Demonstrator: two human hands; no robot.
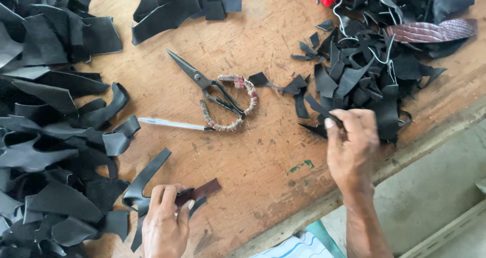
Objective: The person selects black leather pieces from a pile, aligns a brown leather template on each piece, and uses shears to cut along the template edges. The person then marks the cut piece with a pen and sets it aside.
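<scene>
Now my left hand (164, 222) is at the near edge of the wooden table (263, 162). Its fingers are closed on a small dark brown strip (202, 191), and the strip sticks out to the right, flat over the wood. A long black strip (147, 177) curls just beside that hand, and I cannot tell if I hold it too.

My right hand (352, 146) is over on the right, at the near side of the heap of black scraps (364, 70). My fingers are pinched shut on one thin black piece (324, 111) at the edge of the heap.

Between my hands, further away, lie the big scissors (212, 88) with wrapped handles, blades shut and pointing far and left. A thin white pen (169, 124) lies just left of the handles. A big pile of black pieces (50, 136) fills the left side, and a smaller stack (187, 5) sits at the far edge.

I think I am sorting, picking one scrap out of the heap. Next I would need to pull it free gently, so the other scraps do not slide off the table edge.
</scene>
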